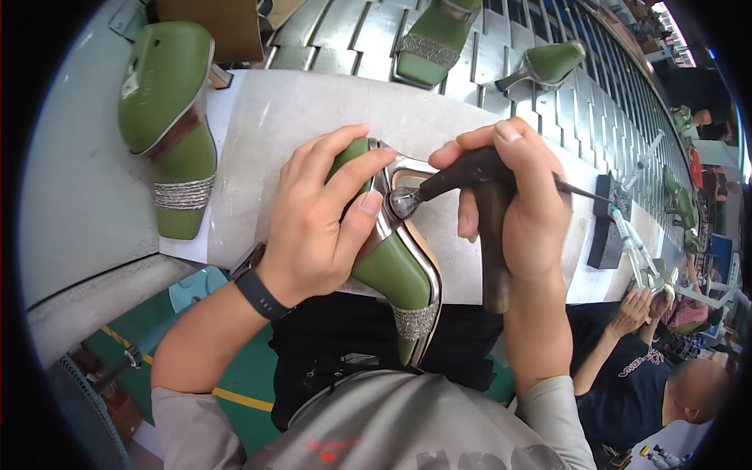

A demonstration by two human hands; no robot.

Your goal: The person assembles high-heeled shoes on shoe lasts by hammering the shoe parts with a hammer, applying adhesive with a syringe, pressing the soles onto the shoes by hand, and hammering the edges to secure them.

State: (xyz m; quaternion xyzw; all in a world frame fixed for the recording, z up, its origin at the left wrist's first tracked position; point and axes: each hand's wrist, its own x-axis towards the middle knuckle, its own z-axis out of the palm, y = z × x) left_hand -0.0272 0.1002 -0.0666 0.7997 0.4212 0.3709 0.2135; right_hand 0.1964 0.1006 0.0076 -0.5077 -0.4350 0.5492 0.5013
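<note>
Left: one green shoe [168, 102] with a silvery banded strap, at the end of a pale workbench [258, 102]; near it a brown cardboard box [215, 33], cut by the view, contents hidden. Centre: left hand [309, 215], fingers spread and curled over the heel end of a green high-heeled shoe [398, 270] with silver edging, held at the bench's near edge; cobbler's hammer [462, 172], face against that edging, gripped in the right hand's [533, 211] closed fingers. Right: plastic syringes [628, 241] beside a black block [605, 235], contents too small to tell.
</note>
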